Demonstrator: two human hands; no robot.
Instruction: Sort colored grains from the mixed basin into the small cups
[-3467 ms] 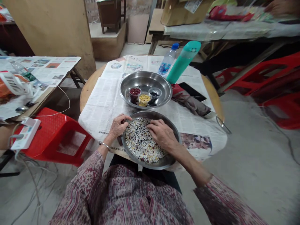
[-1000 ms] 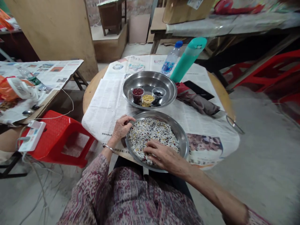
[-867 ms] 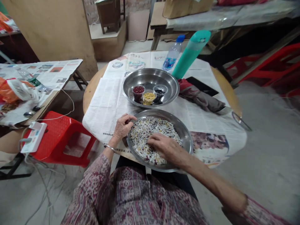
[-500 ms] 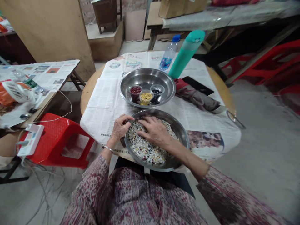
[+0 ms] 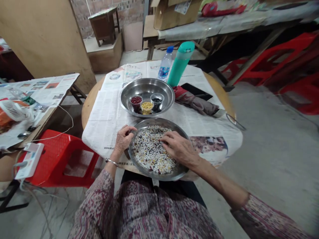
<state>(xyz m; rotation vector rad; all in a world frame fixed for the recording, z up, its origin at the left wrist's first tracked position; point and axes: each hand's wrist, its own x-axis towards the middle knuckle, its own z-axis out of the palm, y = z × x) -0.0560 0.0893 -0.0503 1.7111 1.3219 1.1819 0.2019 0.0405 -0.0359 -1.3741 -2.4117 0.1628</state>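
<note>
A round metal basin (image 5: pixel 180 173) is close to me, its bottom covered with mixed white, black, yellow and dark red beans or grains (image 5: pixel 151 151). My left hand (image 5: pixel 123 137) is closed on the basin's left rim, thumb and fingers bent over the edge. Inside the right part of the basin, my right hand (image 5: pixel 181 148) is low over the grains with its fingertips drawn together; anything between them is too small to make out. Just beyond, a second metal basin (image 5: pixel 165 91) holds clear cups of red beans (image 5: pixel 136 101), yellow beans (image 5: pixel 147 106) and black beans (image 5: pixel 157 100).
Newspaper (image 5: pixel 102 116) covers the round table. Behind the far basin stand a water bottle (image 5: pixel 165 64) and a green flask (image 5: pixel 181 63). A folded umbrella (image 5: pixel 196 104) and a dark tablet (image 5: pixel 196 91) lie to the right. A red stool (image 5: pixel 57 162) with a power strip (image 5: pixel 30 161) is at left.
My right hand has gone from spread fingers over the middle of the grains to drawn-together fingertips farther right. My left hand stays on the rim. The view has shifted slightly.
</note>
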